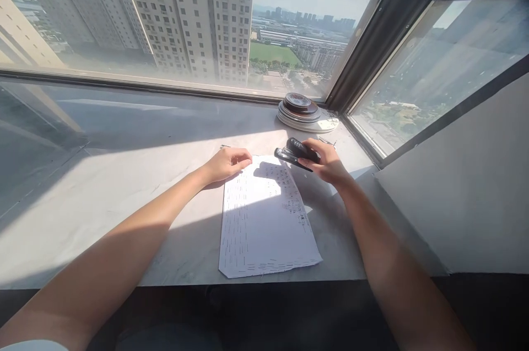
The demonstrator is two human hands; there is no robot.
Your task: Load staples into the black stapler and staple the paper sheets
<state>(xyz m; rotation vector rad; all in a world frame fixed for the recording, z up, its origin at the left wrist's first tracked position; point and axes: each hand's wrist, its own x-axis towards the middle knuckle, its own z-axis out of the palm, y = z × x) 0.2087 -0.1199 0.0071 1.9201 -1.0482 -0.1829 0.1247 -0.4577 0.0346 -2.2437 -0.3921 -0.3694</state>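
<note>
Sunlight crosses a pale counter (pixel 177 210) below 2 windows (pixel 306 31), stacked plates (pixel 298 109) standing at 1 o'clock beyond the white paper (pixel 270 230), which lies toward 6 o'clock, bearing rows of short dashes. At the paper's 11 o'clock corner the left hand (pixel 228 163) is curled, whether pinching it I cannot tell; at 1 o'clock the right hand (pixel 328 162) grips a black stapler (pixel 302 149).

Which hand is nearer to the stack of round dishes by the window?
Right. The right hand, holding the black stapler, is on the near side of the dish stack; the left hand is farther off, at the far left corner of the paper.
</note>
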